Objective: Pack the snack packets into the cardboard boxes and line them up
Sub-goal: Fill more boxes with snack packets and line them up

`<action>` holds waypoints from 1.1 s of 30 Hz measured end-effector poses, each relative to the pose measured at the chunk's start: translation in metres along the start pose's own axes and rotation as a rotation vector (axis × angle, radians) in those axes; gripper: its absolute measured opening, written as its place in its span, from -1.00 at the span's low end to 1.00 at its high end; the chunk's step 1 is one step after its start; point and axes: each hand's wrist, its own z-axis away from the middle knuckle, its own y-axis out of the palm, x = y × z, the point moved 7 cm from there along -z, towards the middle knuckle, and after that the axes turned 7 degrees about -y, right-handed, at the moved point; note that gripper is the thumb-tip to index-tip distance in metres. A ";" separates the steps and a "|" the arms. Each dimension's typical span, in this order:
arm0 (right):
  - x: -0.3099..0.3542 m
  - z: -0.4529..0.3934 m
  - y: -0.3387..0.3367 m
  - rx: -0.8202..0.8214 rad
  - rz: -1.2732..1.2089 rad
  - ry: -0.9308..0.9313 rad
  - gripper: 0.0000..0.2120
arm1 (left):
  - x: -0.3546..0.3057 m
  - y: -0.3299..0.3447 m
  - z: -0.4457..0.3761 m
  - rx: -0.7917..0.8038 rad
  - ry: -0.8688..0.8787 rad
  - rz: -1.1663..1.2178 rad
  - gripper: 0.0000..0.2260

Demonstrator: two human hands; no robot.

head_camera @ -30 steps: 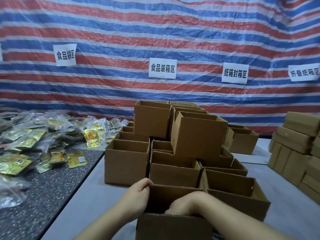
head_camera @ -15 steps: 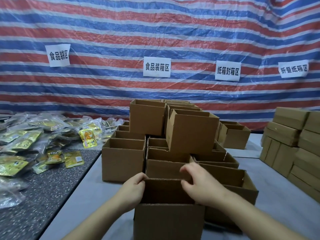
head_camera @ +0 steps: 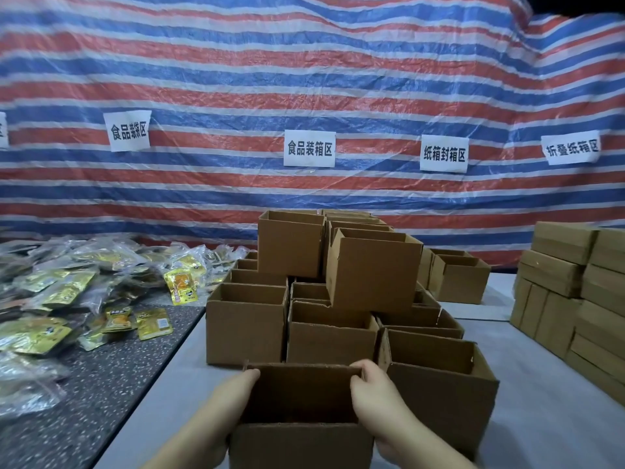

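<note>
An open brown cardboard box [head_camera: 301, 445] sits at the bottom centre, its inside dark. My left hand [head_camera: 233, 397] grips its left wall and my right hand [head_camera: 375, 394] grips its right wall, thumb over the rim. Behind it stands a cluster of open empty boxes [head_camera: 247, 330], with two more boxes [head_camera: 375, 272] stacked on top. Yellow snack packets [head_camera: 154, 323] in clear wrap lie heaped on the dark speckled table [head_camera: 101, 401] to the left.
Closed cardboard boxes [head_camera: 571, 292] are stacked at the right edge. A pale grey tabletop [head_camera: 541, 418] carries the boxes. A striped tarp wall [head_camera: 304, 79] with white paper signs [head_camera: 309, 148] closes off the back.
My right hand has dropped from the box's far rim to its right wall. The left hand has stayed on the left wall. The view has tilted slightly.
</note>
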 end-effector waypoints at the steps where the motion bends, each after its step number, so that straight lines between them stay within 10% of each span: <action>1: 0.014 0.001 0.000 -0.004 -0.006 -0.040 -0.77 | -0.009 -0.004 0.008 0.003 0.016 0.024 -0.66; 10: 0.200 -0.051 -0.032 -0.092 -0.112 -0.227 -0.65 | -0.183 -0.028 0.074 0.029 0.577 0.045 -0.63; 22: 0.243 -0.218 0.001 -0.262 -0.119 -0.303 -0.38 | -0.287 -0.028 -0.097 -0.189 0.476 -0.072 -0.61; 33: 0.224 -0.326 0.011 -0.206 0.460 -0.255 -0.39 | -0.305 -0.001 -0.222 -0.264 0.439 -0.138 -0.65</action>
